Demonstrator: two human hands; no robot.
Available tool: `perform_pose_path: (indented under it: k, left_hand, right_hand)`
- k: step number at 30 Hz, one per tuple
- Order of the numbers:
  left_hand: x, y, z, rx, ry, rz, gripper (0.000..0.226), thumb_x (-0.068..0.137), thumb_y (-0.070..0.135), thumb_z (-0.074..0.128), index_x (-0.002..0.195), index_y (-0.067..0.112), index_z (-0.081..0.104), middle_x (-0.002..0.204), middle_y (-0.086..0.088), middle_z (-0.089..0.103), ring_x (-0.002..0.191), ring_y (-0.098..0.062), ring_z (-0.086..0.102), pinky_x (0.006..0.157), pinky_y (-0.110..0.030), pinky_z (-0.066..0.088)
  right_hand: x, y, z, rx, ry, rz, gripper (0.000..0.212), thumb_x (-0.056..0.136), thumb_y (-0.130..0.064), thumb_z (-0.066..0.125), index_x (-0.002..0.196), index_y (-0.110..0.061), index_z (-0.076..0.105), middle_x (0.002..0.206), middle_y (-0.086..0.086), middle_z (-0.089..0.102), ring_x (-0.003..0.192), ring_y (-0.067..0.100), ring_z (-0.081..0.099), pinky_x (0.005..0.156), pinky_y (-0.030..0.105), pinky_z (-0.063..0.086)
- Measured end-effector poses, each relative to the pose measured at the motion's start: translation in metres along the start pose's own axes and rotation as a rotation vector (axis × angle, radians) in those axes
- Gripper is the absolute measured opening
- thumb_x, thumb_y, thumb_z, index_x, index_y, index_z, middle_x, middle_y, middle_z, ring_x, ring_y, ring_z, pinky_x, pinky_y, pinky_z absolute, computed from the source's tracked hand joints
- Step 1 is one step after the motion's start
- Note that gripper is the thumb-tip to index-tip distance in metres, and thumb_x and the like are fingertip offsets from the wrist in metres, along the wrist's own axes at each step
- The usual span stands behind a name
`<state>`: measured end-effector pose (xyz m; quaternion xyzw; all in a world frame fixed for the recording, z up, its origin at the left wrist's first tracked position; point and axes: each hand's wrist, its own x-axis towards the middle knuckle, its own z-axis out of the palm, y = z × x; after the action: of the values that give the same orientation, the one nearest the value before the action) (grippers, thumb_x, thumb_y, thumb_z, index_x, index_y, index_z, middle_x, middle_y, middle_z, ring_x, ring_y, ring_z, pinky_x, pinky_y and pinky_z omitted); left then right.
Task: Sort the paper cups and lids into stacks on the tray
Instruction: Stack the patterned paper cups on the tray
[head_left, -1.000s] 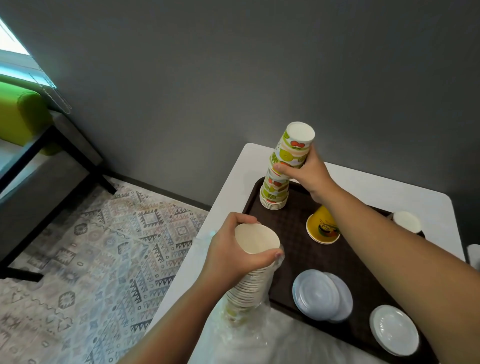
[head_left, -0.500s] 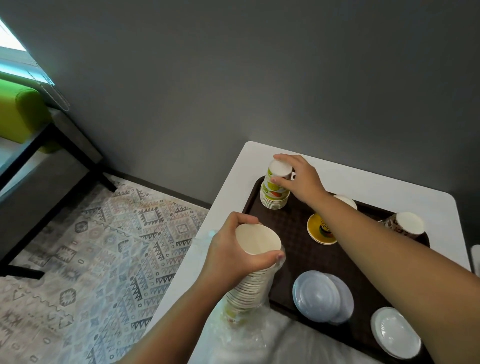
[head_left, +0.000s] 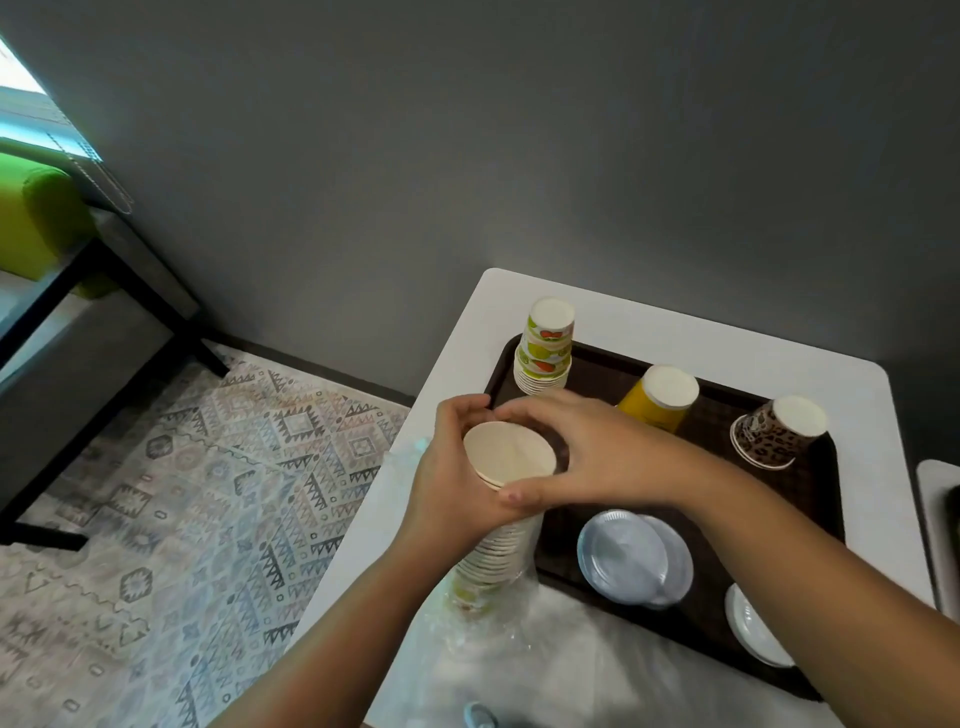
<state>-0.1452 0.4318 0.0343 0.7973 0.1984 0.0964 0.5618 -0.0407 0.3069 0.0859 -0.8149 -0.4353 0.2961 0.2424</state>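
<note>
Hands, left (head_left: 457, 467) and right (head_left: 587, 457), grip the near-upright cup stack (head_left: 506, 499), bases up.

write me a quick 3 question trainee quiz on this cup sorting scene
1. True or false: the fruit-print stack stands on the tray.
2. Which hands grip the sleeved cup stack? A left only, B right only, C both.
3. Fill in: the cup between the fruit-print stack and the leopard-print cup is ____.

Key: 1 true. 2 C: the left hand and right hand both curl round its top. 3 yellow, the yellow cup.
</note>
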Motion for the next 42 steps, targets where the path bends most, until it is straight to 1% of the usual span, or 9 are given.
perform_pose_path:
  k: [6,10,15,19,24,29,34,39,42]
  left_hand:
    - [-0.011,0.002,0.004,0.044,-0.009,-0.038,0.106,0.031,0.051,0.08,0.122,0.034,0.03,0.107,0.019,0.052,0.094,0.01,0.055,0.073,-0.004,0.042]
    - [-0.013,-0.003,0.007,0.143,-0.023,-0.1,0.074,0.046,0.044,0.087,0.11,0.034,0.051,0.091,0.021,0.061,0.082,0.013,0.057,0.062,-0.001,0.041]
    - [-0.02,0.002,0.005,0.04,0.041,-0.143,0.055,0.056,0.024,0.089,0.096,0.032,0.052,0.081,0.016,0.065,0.071,0.015,0.059,0.058,-0.003,0.042]
    - [-0.019,0.002,0.002,0.044,0.044,-0.114,0.055,0.06,0.02,0.088,0.102,0.026,0.053,0.083,0.016,0.063,0.073,0.015,0.059,0.06,-0.003,0.043]
    - [-0.016,0.0,0.002,0.0,0.051,-0.131,0.057,0.057,0.021,0.09,0.102,0.024,0.056,0.087,0.015,0.065,0.076,0.012,0.06,0.063,-0.004,0.045]
    - [-0.011,-0.001,0.001,0.002,0.041,-0.142,0.058,0.053,0.024,0.091,0.097,0.033,0.053,0.09,0.017,0.063,0.079,0.017,0.056,0.065,-0.003,0.043]
    - [-0.008,-0.002,0.002,0.035,0.054,-0.119,0.06,0.047,0.036,0.087,0.096,0.035,0.053,0.093,0.02,0.061,0.085,0.019,0.053,0.068,0.0,0.04]
    - [-0.005,-0.005,0.0,0.058,0.043,-0.105,0.066,0.051,0.038,0.087,0.108,0.027,0.056,0.101,0.018,0.06,0.093,0.004,0.056,0.07,0.0,0.04]
    - [-0.002,-0.006,-0.001,0.075,0.032,-0.102,0.066,0.053,0.035,0.09,0.11,0.026,0.056,0.102,0.018,0.059,0.095,0.003,0.055,0.07,0.001,0.039]
  right_hand:
    - [-0.006,0.0,0.016,0.01,0.16,0.009,0.068,0.07,-0.052,0.075,0.13,-0.029,0.05,0.12,-0.009,0.052,0.109,0.004,0.049,0.093,0.024,0.041]
    - [-0.006,0.001,0.022,-0.02,0.214,-0.006,0.067,0.068,-0.054,0.074,0.126,-0.029,0.053,0.119,-0.011,0.055,0.108,0.003,0.049,0.093,0.023,0.041]
    - [-0.011,0.0,0.004,0.082,0.319,-0.052,0.07,0.064,-0.059,0.063,0.129,-0.036,0.049,0.122,-0.011,0.055,0.11,0.004,0.052,0.097,0.031,0.044]
    - [-0.02,0.01,-0.024,0.233,0.101,-0.148,0.059,0.076,-0.047,0.064,0.128,-0.059,0.039,0.121,-0.027,0.043,0.118,0.0,0.048,0.095,0.02,0.045]
    - [-0.022,0.029,-0.045,0.093,-0.015,-0.118,0.065,0.069,-0.022,0.067,0.126,-0.038,0.039,0.122,-0.02,0.044,0.105,-0.007,0.048,0.079,0.006,0.041]
    - [-0.006,0.036,-0.036,-0.162,-0.024,-0.092,0.07,0.065,-0.023,0.084,0.124,-0.022,0.046,0.115,-0.007,0.05,0.1,0.005,0.05,0.085,0.019,0.044]
    - [0.024,0.037,-0.028,0.007,0.218,-0.13,0.069,0.063,-0.027,0.087,0.121,-0.018,0.051,0.111,-0.008,0.053,0.099,0.004,0.051,0.082,0.01,0.041]
    - [0.065,0.046,-0.04,0.464,0.527,-0.002,0.06,0.074,-0.024,0.079,0.119,-0.034,0.039,0.108,-0.02,0.055,0.097,-0.003,0.056,0.08,0.013,0.045]
    - [0.089,0.059,-0.042,0.571,0.606,0.058,0.062,0.079,-0.024,0.075,0.126,-0.03,0.036,0.119,-0.011,0.053,0.108,0.006,0.053,0.09,0.025,0.045]
